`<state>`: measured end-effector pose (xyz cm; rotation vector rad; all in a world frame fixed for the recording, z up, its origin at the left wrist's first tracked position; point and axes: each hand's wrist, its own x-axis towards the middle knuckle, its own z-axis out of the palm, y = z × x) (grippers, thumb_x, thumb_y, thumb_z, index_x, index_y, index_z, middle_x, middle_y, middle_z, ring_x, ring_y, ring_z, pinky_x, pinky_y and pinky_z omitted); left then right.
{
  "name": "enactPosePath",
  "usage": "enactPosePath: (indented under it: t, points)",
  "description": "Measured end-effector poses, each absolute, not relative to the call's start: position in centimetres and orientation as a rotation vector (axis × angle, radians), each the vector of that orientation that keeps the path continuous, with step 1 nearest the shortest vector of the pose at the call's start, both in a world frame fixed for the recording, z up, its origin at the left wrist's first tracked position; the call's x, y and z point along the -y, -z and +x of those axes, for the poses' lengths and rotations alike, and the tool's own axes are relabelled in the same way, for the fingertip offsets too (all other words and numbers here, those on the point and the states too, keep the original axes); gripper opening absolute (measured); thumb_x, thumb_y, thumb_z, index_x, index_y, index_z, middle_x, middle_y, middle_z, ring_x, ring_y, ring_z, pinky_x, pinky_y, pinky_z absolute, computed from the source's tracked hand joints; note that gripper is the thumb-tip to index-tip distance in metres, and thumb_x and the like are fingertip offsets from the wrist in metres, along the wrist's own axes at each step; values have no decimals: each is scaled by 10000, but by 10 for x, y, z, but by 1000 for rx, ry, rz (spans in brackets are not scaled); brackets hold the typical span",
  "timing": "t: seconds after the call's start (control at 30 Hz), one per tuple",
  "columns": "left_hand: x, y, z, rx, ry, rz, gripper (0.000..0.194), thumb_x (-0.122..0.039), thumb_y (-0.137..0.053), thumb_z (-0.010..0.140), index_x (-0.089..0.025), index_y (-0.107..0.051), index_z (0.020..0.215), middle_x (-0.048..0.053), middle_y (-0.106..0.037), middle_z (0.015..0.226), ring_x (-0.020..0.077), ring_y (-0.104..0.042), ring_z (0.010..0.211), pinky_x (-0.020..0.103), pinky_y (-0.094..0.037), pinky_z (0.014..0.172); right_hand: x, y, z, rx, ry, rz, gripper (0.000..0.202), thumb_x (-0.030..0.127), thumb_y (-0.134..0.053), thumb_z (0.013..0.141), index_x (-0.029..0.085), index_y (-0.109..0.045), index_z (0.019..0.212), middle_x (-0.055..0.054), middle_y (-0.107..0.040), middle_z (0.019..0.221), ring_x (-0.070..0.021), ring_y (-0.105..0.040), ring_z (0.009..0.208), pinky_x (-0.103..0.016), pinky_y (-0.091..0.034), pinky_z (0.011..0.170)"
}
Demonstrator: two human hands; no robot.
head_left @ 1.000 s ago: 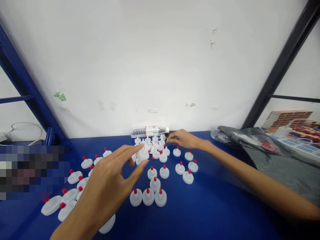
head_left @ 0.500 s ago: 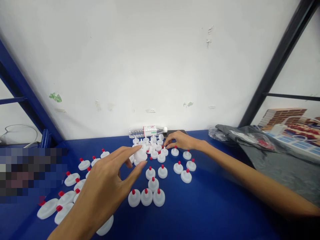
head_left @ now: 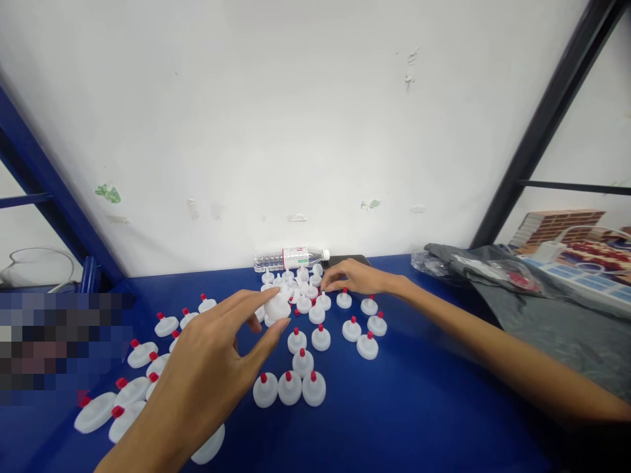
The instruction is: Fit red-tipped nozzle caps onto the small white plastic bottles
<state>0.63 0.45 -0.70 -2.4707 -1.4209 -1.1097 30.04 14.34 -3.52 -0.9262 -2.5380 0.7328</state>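
Between the thumb and fingers of my left hand (head_left: pixel 211 358) is a white cap (head_left: pixel 277 307), held above the near side of a cluster of plain white caps (head_left: pixel 302 276). My right hand (head_left: pixel 352 276) reaches in from the right, its fingertips pinched together at the right edge of that cluster; what they hold is too small to make out. A few small red tips (head_left: pixel 296 312) lie among the white pieces. Several white caps with red tips stand in front, such as one at the near middle (head_left: pixel 289 389), one on the right (head_left: pixel 367 346) and one on the left (head_left: pixel 142 353).
A clear bottle (head_left: pixel 290 259) lies along the wall behind the cluster, beside a dark flat object (head_left: pixel 365 260). Grey plastic bags (head_left: pixel 522 295) and a printed box (head_left: pixel 582 263) are at the right of the blue table (head_left: pixel 394 407). Blue rack posts (head_left: pixel 54 171) rise at the left.
The view has shifted very slightly. My right hand's fingertips have shifted slightly at the cluster's edge; my left hand stays where it was with the white cap.
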Motion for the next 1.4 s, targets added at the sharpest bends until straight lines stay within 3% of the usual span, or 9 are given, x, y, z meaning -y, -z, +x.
enactPosePath:
  t: [0.13, 0.23, 0.4, 0.77, 0.97, 1.13, 1.4]
  points:
    - [-4, 7, 6, 1418, 1102, -2482, 392, -517, -595, 956, -302, -666, 1276, -19, -681, 826, 149, -604, 595, 311, -533, 648, -143, 34, 300, 2563, -766, -926, 260, 368, -643, 961, 197, -769, 1111, -75, -773, 1063, -192, -700, 923, -292, -508, 775]
    - [-4, 7, 6, 1410, 1104, -2484, 395, -520, -590, 958, -296, -670, 1273, -10, -690, 829, 167, -636, 645, 319, -544, 670, -143, 34, 299, 2570, -765, -957, 253, 395, -691, 918, 193, -788, 1034, -65, -781, 996, -192, -696, 878, -286, -499, 756]
    - [-5, 9, 6, 1405, 1112, -2483, 400, -525, -592, 953, -293, -676, 1268, -7, -698, 841, 178, -653, 672, 322, -548, 673, -143, 33, 300, 2554, -739, -1039, 219, 375, -690, 902, 174, -776, 913, -54, -781, 900, -185, -703, 814, -279, -501, 747]
    - [-6, 9, 6, 1417, 1091, -2481, 401, -530, -589, 957, -293, -671, 1270, -11, -695, 832, 183, -672, 700, 336, -554, 704, -152, 34, 316, 2475, -683, -1177, 216, 354, -651, 900, 177, -767, 939, -65, -794, 936, -209, -737, 875, -284, -518, 779]
    - [-6, 10, 5, 1434, 1081, -2486, 408, -533, -584, 959, -302, -664, 1285, -11, -701, 847, 188, -678, 719, 338, -551, 700, -158, 34, 326, 2490, -795, -1258, 274, 421, -757, 796, 189, -777, 940, -59, -805, 909, -218, -749, 838, -272, -536, 705]
    - [-6, 10, 5, 1438, 1075, -2486, 399, -523, -586, 960, -295, -668, 1277, -11, -702, 842, 193, -675, 722, 342, -545, 701, -160, 32, 331, 2516, -829, -1339, 212, 362, -768, 754, 187, -779, 872, -50, -802, 830, -222, -752, 804, -272, -534, 696]
    - [-7, 11, 6, 1456, 1062, -2484, 395, -527, -575, 963, -291, -675, 1263, -15, -702, 817, 192, -667, 698, 333, -527, 658, -157, 21, 330, 2544, -805, -1456, 210, 222, -751, 711, 179, -756, 916, -60, -805, 872, -235, -759, 827, -281, -547, 706]
